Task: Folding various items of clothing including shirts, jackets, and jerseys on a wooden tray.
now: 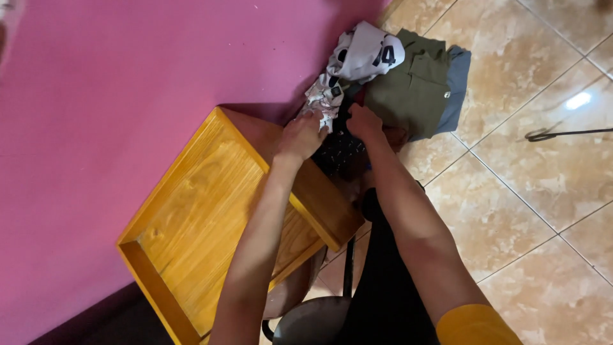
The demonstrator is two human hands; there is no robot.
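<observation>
L hand (300,136) gripping patterned cloth (322,99), fingers curled; R hand (364,122) pressing dark garment (338,150), fingers bent. Clothes pile (408,83) prob sliding; wooden drawer (211,223) tilting, could tip.

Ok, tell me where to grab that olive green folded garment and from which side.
Probably grip the olive green garment along its free right-hand edge, coming from the tiled floor side. It lies flat on a grey-blue piece; the white printed cloth and both hands crowd its left.
</observation>
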